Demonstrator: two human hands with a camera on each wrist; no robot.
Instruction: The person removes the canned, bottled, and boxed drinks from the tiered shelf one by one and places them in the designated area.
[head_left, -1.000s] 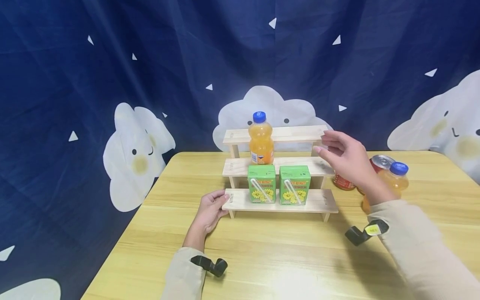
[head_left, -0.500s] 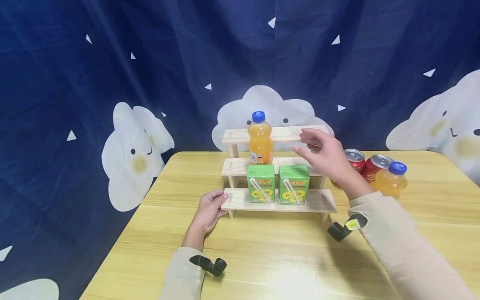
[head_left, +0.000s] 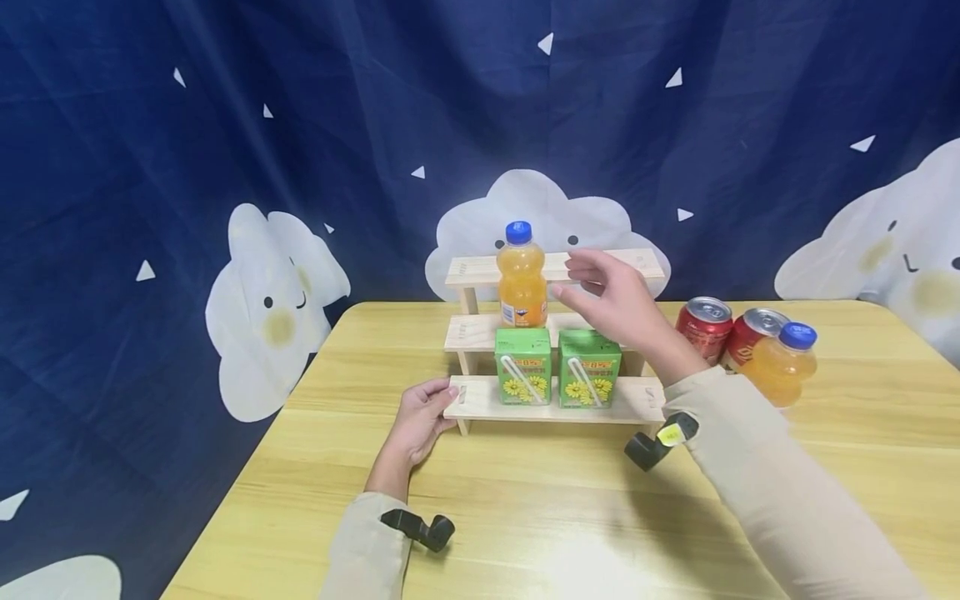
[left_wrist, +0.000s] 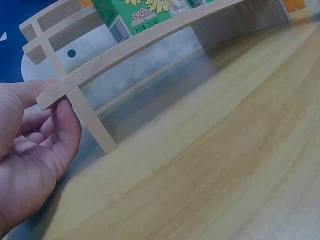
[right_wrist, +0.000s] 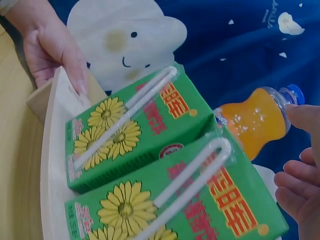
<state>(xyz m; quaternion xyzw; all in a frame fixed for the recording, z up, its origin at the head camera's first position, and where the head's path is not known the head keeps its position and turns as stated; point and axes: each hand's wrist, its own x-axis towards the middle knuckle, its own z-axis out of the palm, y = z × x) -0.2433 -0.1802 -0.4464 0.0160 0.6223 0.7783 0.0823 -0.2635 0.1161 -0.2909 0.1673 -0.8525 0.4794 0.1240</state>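
A three-tier wooden shelf (head_left: 633, 402) stands mid-table. An orange juice bottle (head_left: 522, 283) with a blue cap is on its middle tier, and two green flower cartons (head_left: 523, 367) (head_left: 589, 368) are on the bottom tier. My left hand (head_left: 438, 396) grips the left end of the bottom plank (left_wrist: 125, 55), thumb on top and fingers underneath (left_wrist: 65, 125). My right hand (head_left: 564, 275) hovers just right of the bottle, fingers loosely spread and holding nothing. In the right wrist view the bottle (right_wrist: 255, 120) lies just beyond the fingertips (right_wrist: 300, 170), behind the cartons (right_wrist: 135, 130).
Two red cans (head_left: 703, 327) (head_left: 752, 333) and a second orange juice bottle (head_left: 783, 362) stand on the yellow wooden table (head_left: 540, 517) to the right of the shelf. A dark blue cloud-print curtain hangs behind. The shelf's top tier (head_left: 630, 265) is bare.
My right hand has moved left from the shelf's right end to just beside the bottle, uncovering the cans. The left hand has kept its hold on the plank.
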